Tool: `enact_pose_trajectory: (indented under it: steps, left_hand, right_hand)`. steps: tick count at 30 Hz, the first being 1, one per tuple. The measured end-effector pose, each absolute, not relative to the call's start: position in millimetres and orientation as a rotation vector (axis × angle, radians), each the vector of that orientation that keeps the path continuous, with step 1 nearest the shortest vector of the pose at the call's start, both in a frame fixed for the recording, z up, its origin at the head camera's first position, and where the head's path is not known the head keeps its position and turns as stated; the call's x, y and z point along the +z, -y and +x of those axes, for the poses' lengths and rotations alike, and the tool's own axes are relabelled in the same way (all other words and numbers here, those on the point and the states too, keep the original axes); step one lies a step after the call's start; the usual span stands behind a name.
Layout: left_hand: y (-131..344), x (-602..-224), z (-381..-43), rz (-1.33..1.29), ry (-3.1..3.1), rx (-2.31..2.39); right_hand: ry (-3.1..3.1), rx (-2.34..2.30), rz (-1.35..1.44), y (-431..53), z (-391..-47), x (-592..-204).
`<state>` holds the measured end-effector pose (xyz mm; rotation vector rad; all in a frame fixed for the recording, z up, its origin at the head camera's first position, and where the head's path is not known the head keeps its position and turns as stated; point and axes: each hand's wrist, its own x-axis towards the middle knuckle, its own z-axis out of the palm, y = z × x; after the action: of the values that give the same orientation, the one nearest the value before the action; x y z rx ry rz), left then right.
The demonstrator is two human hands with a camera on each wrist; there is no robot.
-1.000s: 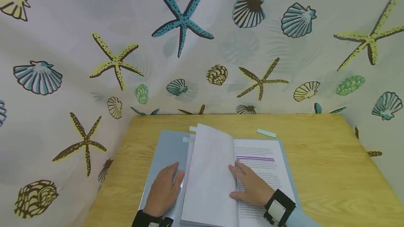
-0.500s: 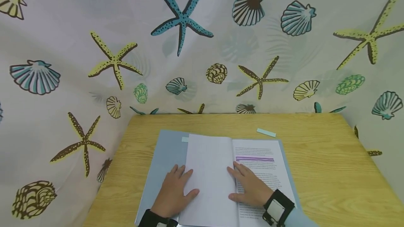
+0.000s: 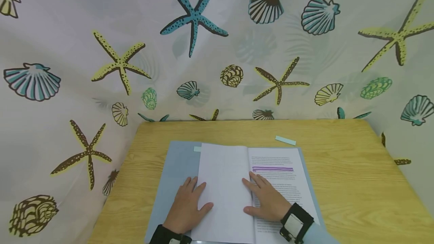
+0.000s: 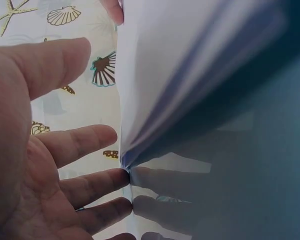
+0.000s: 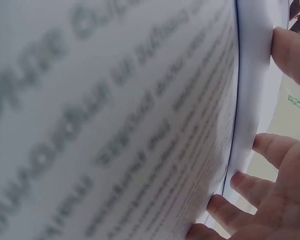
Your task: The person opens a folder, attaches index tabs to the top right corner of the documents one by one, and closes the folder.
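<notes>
A blue-grey folder (image 3: 179, 168) lies spread on the wooden table, with bound paper sheets in it. The left page (image 3: 222, 191) is blank; the right page (image 3: 274, 159) carries printed lines, two of them marked in purple. My left hand (image 3: 186, 205) lies with fingers spread across the left page's outer edge and the folder cover; in the left wrist view its fingertips touch the glossy cover (image 4: 260, 175) beside the page stack (image 4: 155, 60). My right hand (image 3: 268, 199) rests at the center fold, fingertips on the blank page and palm over the print.
A pale strip (image 3: 285, 140) lies on the table (image 3: 352, 183) just beyond the folder's top right. Another pale tab (image 3: 197, 148) shows on the left cover. Behind the table hangs a cloth (image 3: 217, 48) printed with shells and starfish.
The blank page, raised and tilted earlier, has come down flat on the left. My left hand has moved right and forward onto its edge. The right hand stays at the fold.
</notes>
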<state>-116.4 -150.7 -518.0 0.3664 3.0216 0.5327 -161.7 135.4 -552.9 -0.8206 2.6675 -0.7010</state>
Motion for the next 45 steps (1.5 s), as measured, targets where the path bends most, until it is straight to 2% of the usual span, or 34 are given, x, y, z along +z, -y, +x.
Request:
enact_pose_trajectory:
  steps: [36, 41, 45]
  left_hand:
    - [143, -502, -122, 0.374, -3.062, 0.526]
    - [144, -497, -119, 0.379, -3.087, 0.534]
    - [146, -492, -117, 0.395, -3.123, 0.554]
  right_hand:
    - [-2.666, -0.866, -0.769, -158, -173, -532]
    - [-2.695, -0.852, -0.691, -179, -189, -510]
    - [-2.749, -0.815, -0.55, -207, -220, -495]
